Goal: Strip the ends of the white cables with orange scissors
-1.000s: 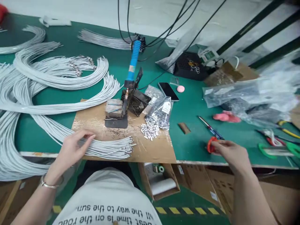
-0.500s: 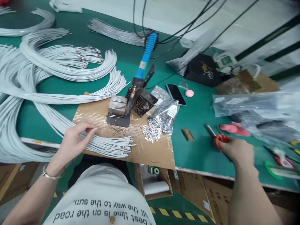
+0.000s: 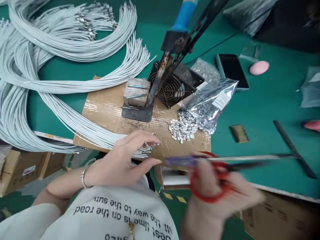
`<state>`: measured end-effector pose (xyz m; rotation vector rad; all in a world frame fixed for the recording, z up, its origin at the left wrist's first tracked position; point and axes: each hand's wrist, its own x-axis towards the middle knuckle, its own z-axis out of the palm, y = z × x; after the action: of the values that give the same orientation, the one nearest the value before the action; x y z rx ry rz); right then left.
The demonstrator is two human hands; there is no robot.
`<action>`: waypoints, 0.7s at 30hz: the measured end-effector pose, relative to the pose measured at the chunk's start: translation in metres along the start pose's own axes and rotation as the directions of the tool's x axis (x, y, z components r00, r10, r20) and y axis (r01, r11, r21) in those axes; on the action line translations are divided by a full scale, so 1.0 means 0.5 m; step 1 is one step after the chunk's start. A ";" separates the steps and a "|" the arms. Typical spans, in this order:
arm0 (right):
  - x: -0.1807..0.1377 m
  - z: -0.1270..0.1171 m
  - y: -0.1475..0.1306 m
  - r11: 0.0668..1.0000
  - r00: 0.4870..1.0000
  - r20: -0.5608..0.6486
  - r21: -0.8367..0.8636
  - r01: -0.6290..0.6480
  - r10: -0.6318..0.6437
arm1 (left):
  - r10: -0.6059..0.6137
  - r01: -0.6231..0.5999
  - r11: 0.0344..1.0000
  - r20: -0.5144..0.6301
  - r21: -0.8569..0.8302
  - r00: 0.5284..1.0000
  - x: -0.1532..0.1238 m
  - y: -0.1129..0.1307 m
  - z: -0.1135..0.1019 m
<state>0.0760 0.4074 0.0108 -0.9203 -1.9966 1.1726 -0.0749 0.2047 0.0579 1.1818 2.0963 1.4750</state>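
My right hand (image 3: 225, 196) is closed through the red handles of a pair of scissors (image 3: 207, 163); both are smeared by motion, and the blades stretch right over the table edge. My left hand (image 3: 122, 160) rests with fingers spread on the stripped ends of a bundle of white cables (image 3: 82, 128) lying across a cardboard sheet (image 3: 107, 110). A pile of small metal terminals (image 3: 182, 128) lies on the cardboard, just beyond the scissors.
A soldering iron (image 3: 172, 50) in its stand leans over a small fan (image 3: 172, 88). A foil bag (image 3: 212, 103), a phone (image 3: 231, 70) and a pink object (image 3: 259, 67) lie on the green table (image 3: 262, 110). More white cables (image 3: 50, 50) loop at the left.
My right hand picked up the scissors from the right of the table and brought them in front of me. My left hand slid along the cable bundle toward its ends. The view moved closer.
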 end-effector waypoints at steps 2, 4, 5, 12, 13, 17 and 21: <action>-0.048 0.080 -0.047 0.986 0.983 0.173 0.165 0.036 -0.065 | -0.046 0.046 0.999 0.042 -0.019 0.998 0.002 -0.002 0.010; -0.058 0.129 -0.074 0.966 0.958 0.278 0.260 0.001 -0.075 | -0.123 0.131 0.989 0.097 -0.075 0.988 -0.004 -0.013 0.009; -0.054 0.140 -0.079 0.958 0.939 0.333 0.288 -0.009 -0.091 | -0.164 0.178 0.978 0.120 -0.112 0.979 -0.009 -0.021 0.005; 0.003 0.104 -0.058 0.982 0.965 0.261 0.179 -0.058 0.010 | -0.449 0.446 0.863 0.042 -0.238 0.892 -0.040 -0.055 -0.066; 0.012 0.097 -0.056 0.984 0.978 0.206 0.168 -0.054 0.018 | -0.480 0.470 0.848 0.019 -0.245 0.877 -0.042 -0.056 -0.078; 0.040 0.084 -0.048 0.995 0.980 0.188 0.054 -0.078 0.067 | -0.520 0.497 0.828 -0.023 -0.259 0.854 -0.049 -0.058 -0.102; 0.035 0.084 -0.039 0.992 0.889 0.457 -0.121 0.038 0.021 | -0.447 0.440 0.853 0.041 -0.281 0.894 -0.047 -0.050 -0.092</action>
<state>0.0283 0.3955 0.0150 -0.7385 -2.4717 1.3673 -0.1020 0.1548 0.0504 0.5241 1.9159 1.4976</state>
